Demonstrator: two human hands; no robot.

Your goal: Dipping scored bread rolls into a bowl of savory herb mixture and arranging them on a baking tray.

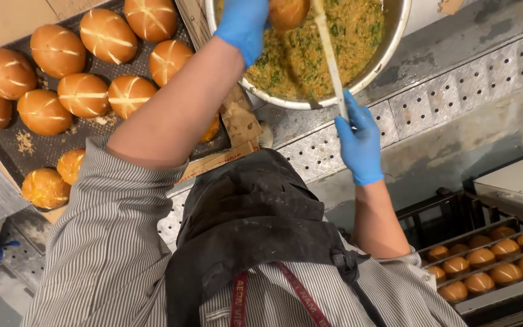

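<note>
Racks of buns (491, 260) were seen nearest, below the worktop (455, 115). A long spatula (330, 57) was gripped closed in the right hand (358, 142); a bun (287, 12) was held closed in the left hand (241, 24) over the metal bowl (388, 48) of crumb filling (334, 42). Filling could have been spilled by a slipping glove.

The top edge is cutting off the metal bowl (388, 48), so its far rim is not showing. The left hand (242, 24) is covering part of a bun (287, 12). At three o'clock, the lower rack of buns (491, 260) is running past the frame. The forearm is hiding several buns on the tray (49, 148).
</note>
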